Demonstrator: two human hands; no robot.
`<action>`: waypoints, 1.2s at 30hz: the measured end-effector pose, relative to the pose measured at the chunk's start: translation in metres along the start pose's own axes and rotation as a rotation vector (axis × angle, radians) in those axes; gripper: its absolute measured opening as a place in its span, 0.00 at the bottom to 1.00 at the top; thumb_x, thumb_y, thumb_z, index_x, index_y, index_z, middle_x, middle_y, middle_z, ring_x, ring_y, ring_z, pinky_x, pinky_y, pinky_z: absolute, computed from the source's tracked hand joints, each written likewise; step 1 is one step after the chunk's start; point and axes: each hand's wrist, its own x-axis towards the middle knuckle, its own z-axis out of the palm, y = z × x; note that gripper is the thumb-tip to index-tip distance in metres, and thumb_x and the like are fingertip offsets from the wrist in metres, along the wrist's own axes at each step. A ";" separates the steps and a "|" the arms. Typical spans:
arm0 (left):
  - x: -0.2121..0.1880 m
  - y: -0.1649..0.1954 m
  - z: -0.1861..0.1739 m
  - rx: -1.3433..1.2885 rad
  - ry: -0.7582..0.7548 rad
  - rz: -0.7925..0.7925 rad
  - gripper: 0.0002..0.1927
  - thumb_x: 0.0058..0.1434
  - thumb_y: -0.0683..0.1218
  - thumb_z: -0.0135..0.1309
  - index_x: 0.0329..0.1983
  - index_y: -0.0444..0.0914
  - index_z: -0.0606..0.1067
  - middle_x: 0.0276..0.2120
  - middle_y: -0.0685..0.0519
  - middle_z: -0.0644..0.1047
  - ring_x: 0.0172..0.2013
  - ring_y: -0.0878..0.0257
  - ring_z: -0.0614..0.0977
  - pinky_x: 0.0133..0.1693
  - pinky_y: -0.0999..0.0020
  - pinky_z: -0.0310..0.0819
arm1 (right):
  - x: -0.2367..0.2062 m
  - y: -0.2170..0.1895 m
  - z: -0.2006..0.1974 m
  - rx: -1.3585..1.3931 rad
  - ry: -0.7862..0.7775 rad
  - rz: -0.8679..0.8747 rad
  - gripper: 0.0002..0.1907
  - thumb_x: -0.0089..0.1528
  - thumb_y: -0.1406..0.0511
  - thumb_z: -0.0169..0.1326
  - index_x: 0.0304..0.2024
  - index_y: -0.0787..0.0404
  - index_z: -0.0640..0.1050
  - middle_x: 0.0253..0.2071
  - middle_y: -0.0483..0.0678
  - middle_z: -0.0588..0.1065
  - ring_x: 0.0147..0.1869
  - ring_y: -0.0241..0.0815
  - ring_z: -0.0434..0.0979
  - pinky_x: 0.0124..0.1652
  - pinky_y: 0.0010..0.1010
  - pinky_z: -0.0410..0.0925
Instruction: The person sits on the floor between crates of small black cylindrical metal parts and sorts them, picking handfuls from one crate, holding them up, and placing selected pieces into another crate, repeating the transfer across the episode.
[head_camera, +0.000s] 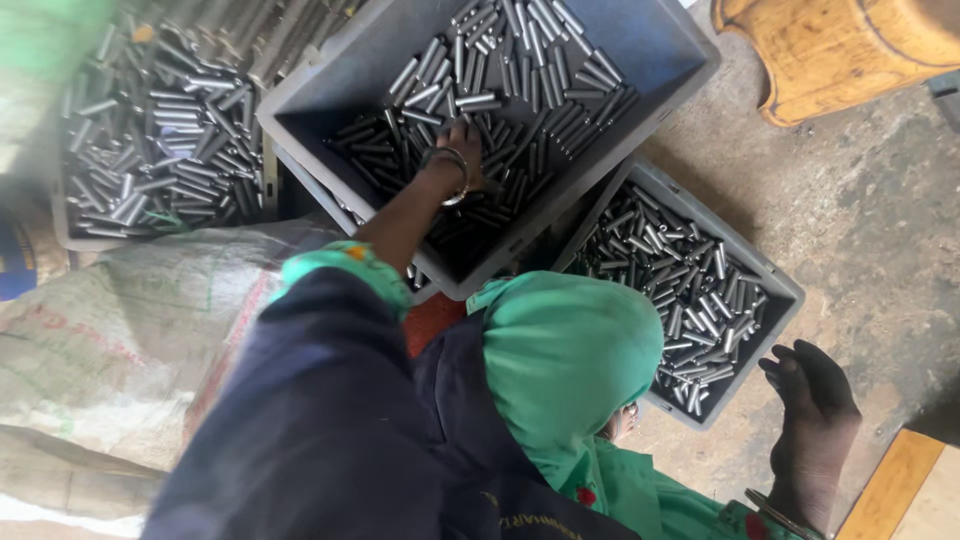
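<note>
The left hand (460, 150) reaches down into the far grey bin (330, 90), fingers curled among the loose metal pins (520, 60); whether they grip one I cannot tell. The bins sit on the floor (860, 210), within arm's reach. A second bin (780, 290) of pins lies right. The right hand isn't visible; a bare foot (815, 420) rests near right.

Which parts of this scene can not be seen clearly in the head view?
- Left hand: fingertips buried among the metal pins in the grey crate; any grip is unclear.
- Right hand: hidden, behind the green cloth.
- Far tray of pins: blurred.
- Wooden stool: cut by the top edge.
</note>
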 end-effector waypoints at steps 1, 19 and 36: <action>-0.003 0.008 0.012 -0.044 -0.019 -0.069 0.69 0.48 0.74 0.63 0.80 0.36 0.44 0.77 0.42 0.46 0.73 0.40 0.55 0.68 0.42 0.57 | 0.001 -0.001 0.002 -0.036 -0.006 0.007 0.19 0.71 0.71 0.54 0.63 0.75 0.72 0.55 0.58 0.77 0.55 0.47 0.80 0.55 0.32 0.73; 0.016 0.088 0.028 -0.133 0.142 -0.375 0.35 0.70 0.50 0.47 0.78 0.45 0.50 0.75 0.49 0.46 0.72 0.48 0.50 0.61 0.35 0.60 | 0.046 -0.032 0.021 -0.311 -0.050 -0.070 0.18 0.68 0.71 0.56 0.60 0.70 0.76 0.53 0.54 0.80 0.56 0.38 0.79 0.55 0.26 0.70; 0.008 0.092 0.016 0.030 0.249 -0.273 0.53 0.50 0.62 0.69 0.73 0.42 0.57 0.65 0.44 0.63 0.64 0.46 0.66 0.55 0.47 0.71 | 0.064 -0.013 -0.011 -0.572 0.043 -0.193 0.18 0.67 0.67 0.62 0.59 0.64 0.79 0.49 0.52 0.82 0.50 0.37 0.82 0.49 0.29 0.73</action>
